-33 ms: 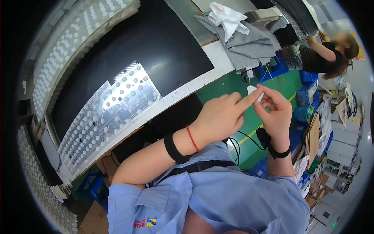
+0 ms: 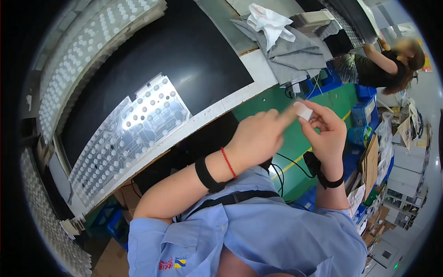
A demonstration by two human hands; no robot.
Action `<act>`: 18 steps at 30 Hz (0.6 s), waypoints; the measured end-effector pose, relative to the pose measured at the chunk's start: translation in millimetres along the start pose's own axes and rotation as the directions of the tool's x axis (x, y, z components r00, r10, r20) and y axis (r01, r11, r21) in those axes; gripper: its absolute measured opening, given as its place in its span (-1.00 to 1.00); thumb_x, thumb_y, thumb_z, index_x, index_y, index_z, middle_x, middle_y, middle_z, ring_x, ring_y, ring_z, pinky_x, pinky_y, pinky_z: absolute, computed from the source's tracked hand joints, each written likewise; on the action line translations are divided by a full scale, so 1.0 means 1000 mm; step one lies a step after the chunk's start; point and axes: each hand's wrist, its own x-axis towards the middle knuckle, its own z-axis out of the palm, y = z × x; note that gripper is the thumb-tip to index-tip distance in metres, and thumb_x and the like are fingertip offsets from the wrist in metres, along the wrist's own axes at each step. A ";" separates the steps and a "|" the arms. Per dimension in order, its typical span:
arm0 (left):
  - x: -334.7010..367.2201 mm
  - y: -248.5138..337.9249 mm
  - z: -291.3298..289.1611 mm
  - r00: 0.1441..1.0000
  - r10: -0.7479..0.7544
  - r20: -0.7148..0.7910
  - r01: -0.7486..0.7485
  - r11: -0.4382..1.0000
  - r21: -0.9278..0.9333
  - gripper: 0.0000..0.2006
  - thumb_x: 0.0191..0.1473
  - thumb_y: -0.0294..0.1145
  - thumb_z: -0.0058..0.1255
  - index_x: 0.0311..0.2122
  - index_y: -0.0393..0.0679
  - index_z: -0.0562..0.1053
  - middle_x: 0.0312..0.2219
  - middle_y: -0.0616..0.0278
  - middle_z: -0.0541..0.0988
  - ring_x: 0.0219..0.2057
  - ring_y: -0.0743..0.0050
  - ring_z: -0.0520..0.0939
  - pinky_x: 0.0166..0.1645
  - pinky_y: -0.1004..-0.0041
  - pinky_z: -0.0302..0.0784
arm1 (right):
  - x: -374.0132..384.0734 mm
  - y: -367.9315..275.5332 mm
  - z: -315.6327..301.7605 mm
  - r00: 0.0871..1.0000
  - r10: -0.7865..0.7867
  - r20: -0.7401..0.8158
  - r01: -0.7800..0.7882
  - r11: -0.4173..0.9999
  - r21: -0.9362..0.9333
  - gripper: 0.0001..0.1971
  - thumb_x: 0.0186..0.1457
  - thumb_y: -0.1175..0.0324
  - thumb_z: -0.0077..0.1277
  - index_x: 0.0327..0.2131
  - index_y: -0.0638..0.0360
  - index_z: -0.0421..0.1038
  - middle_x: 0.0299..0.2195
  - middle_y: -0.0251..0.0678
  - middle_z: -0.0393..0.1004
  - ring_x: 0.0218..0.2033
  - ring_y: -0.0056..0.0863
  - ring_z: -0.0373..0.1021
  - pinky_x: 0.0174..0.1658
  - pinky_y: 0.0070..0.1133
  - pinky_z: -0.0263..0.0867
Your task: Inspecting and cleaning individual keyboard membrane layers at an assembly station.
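A small white square piece (image 2: 303, 111), flat and thin, is pinched between the thumb and index finger of my right hand (image 2: 326, 131), over the floor right of the table. What it is made of, I cannot make out. My left hand (image 2: 259, 138) is right beside it, with the index finger pointing at the piece's left edge. That fingertip is smeared by motion, and the left thumb is hidden under the hand. To the left, a clear printed circuit sheet (image 2: 138, 124) with rows of round pale domes lies on the black mat (image 2: 194, 51), reaching over the table's white edge.
Stacked dome sheets (image 2: 87, 51) line the far left. A white crumpled cloth (image 2: 272, 25) sits on grey cloth (image 2: 295, 57) at the table's far corner. Black cables (image 2: 288, 161) hang below my hands. Blue bins (image 2: 364, 111) and a co-worker (image 2: 387, 69) are at right.
The white piece has turned to show more of its flat face. My left index finger has shifted slightly left and is now blurred. The right hand has barely moved.
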 end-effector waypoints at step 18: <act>-0.003 -0.006 0.010 0.986 0.110 -0.124 -0.127 0.982 -0.143 -0.27 -0.02 -0.53 0.00 0.31 -0.12 0.09 -0.46 0.06 0.48 -0.42 0.02 0.57 -0.38 0.18 0.51 | -0.005 0.004 0.000 0.993 0.109 -0.036 -0.107 0.993 0.055 -0.61 -0.07 0.71 0.20 -0.08 0.42 0.47 -0.42 -0.38 0.42 -0.41 -0.76 0.35 -0.41 -0.82 0.32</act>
